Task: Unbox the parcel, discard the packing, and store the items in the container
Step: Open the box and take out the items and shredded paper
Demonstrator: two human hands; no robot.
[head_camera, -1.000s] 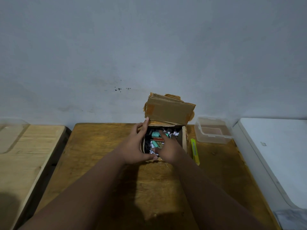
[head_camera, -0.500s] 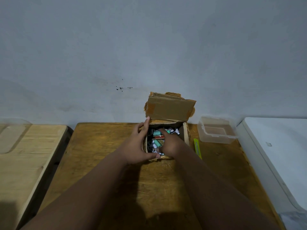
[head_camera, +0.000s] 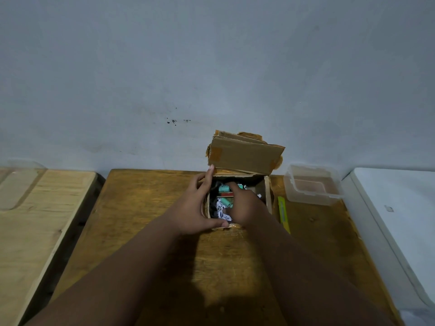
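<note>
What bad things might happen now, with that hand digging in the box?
1. The right hand is deep among crumpled paper and small teal items in the cardboard box; a grab might scoop up packing too.
2. The raised flap leans over the opening and may fall on the fingers.
3. The clear container sits near the table's far edge; a bump might shove it off.

Parcel on worktop, against wall.
Box (head_camera: 239, 196) sits mid-worktop (head_camera: 146, 208), flaps up behind; container (head_camera: 312, 184) right of it, knife (head_camera: 283, 214) between; my right hand (head_camera: 244, 205) inside.
</note>
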